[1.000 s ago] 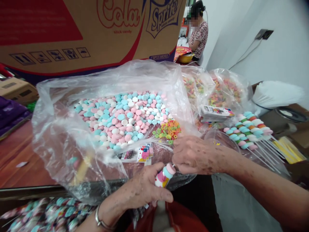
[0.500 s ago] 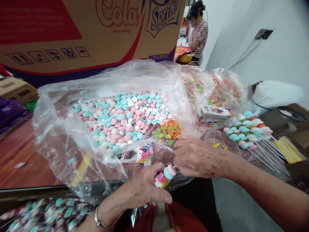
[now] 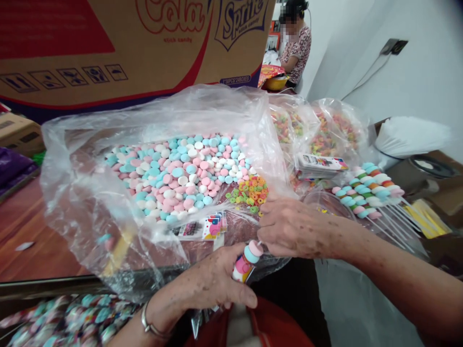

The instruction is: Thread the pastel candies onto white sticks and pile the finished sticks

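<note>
My left hand [image 3: 213, 282] grips a candy skewer [image 3: 248, 260] by its colourful paper wrapper, with a blue and a pink disc showing at its tip. My right hand [image 3: 296, 229] is closed at the skewer's tip, pinching the thin white stick just past the pink disc. Behind both hands lies a big clear plastic bag [image 3: 87, 193], open and full of pink, blue and white candy discs [image 3: 181, 173]. A small heap of coloured ring candies [image 3: 249, 190] sits at the bag's near right corner. Printed paper labels [image 3: 208, 226] lie just in front of the bag.
Finished skewers [image 3: 372, 193] lie on the right by a clear bowl [image 3: 325, 202]. More bags of ring candy [image 3: 321, 135] and a card stack [image 3: 320, 164] stand behind. A large cardboard box [image 3: 126, 43] looms at the back. Another person [image 3: 296, 46] sits far off. Wrapped skewers [image 3: 65, 318] lie bottom left.
Both hands stay on the skewer with only slight shifts. The view has drifted a little, moving everything slightly left and up.
</note>
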`<state>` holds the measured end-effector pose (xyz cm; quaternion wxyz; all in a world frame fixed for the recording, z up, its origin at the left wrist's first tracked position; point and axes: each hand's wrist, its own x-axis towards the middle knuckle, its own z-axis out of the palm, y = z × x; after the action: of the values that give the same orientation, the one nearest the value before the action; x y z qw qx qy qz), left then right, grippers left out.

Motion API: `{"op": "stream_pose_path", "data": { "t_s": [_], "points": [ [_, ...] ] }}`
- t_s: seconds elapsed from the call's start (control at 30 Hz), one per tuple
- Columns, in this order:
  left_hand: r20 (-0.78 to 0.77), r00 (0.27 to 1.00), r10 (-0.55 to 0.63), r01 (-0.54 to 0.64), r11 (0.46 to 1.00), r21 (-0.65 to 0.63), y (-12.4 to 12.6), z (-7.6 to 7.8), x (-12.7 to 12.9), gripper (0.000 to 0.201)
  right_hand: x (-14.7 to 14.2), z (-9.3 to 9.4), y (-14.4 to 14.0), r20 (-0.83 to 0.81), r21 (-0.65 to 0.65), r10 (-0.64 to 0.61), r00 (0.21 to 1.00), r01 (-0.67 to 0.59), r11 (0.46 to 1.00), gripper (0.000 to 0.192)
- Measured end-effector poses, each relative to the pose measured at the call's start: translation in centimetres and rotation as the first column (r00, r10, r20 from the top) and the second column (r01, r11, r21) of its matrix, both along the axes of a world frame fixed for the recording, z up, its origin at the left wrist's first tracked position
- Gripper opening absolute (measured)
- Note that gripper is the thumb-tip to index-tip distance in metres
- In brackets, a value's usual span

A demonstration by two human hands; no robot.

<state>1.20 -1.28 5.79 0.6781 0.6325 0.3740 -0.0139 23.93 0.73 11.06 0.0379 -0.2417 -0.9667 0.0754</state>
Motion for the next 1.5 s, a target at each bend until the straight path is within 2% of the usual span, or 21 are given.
{"op": "stream_pose_path", "data": {
  "t_s": [0.2, 0.37, 0.5, 0.6, 0.7, 0.93, 1.1, 1.3, 1.4, 1.5],
  "points": [
    [-0.028, 0.995, 0.095, -0.097, 0.992, -0.078, 0.0, -0.4, 0.1, 0.047, 0.0, -0.6, -0.1, -0.018, -0.01, -0.015, 1.0, 0.014, 1.0, 0.033],
    [0.015, 0.999, 0.045, -0.044, 0.997, -0.07, -0.1, -0.2, 0.4, 0.053, 0.3, -0.7, 0.3, -0.019, -0.019, 0.001, 1.0, -0.002, 1.0, 0.035],
    [0.009, 0.997, 0.076, -0.074, 0.981, -0.178, 0.0, -0.2, 0.4, 0.055, 0.1, -0.6, 0.1, -0.022, 0.014, -0.004, 1.0, 0.005, 1.0, 0.036],
    [0.023, 0.994, 0.104, -0.097, 0.973, -0.209, 0.1, -0.4, 0.5, 0.056, 0.0, -0.8, -0.3, -0.03, 0.01, -0.005, 1.0, 0.006, 1.0, 0.034],
    [0.025, 0.992, 0.127, -0.12, 0.974, -0.191, 0.2, -0.3, 0.4, 0.056, 0.2, -1.0, -0.4, -0.042, 0.011, -0.016, 0.999, 0.017, 1.0, 0.032],
    [0.047, 0.995, 0.09, -0.081, 0.98, -0.18, 0.2, -0.1, 0.2, 0.051, 0.5, -0.8, 0.0, -0.057, 0.014, -0.031, 0.998, 0.031, 0.999, 0.034],
    [0.004, 0.995, 0.103, -0.102, 0.991, -0.084, -0.1, -0.5, 0.5, 0.049, 0.0, -1.1, -0.4, 0.013, 0.01, -0.024, 1.0, 0.024, 1.0, 0.031],
    [-0.031, 0.995, 0.093, -0.092, 0.996, 0.017, -0.1, 0.0, 0.9, 0.044, 0.0, -1.5, -0.4, -0.025, 0.024, -0.007, 1.0, 0.008, 1.0, 0.031],
    [-0.032, 0.998, 0.052, -0.052, 0.999, 0.006, 0.1, 0.2, 0.9, 0.046, 0.0, -1.8, -0.3, -0.049, 0.038, 0.003, 0.999, -0.001, 0.999, 0.03],
    [-0.027, 0.998, 0.059, -0.06, 0.996, -0.058, 0.2, 0.0, 0.7, 0.047, -0.2, -2.3, -0.4, -0.094, 0.054, 0.009, 0.995, -0.004, 0.999, 0.026]
  ]
}}
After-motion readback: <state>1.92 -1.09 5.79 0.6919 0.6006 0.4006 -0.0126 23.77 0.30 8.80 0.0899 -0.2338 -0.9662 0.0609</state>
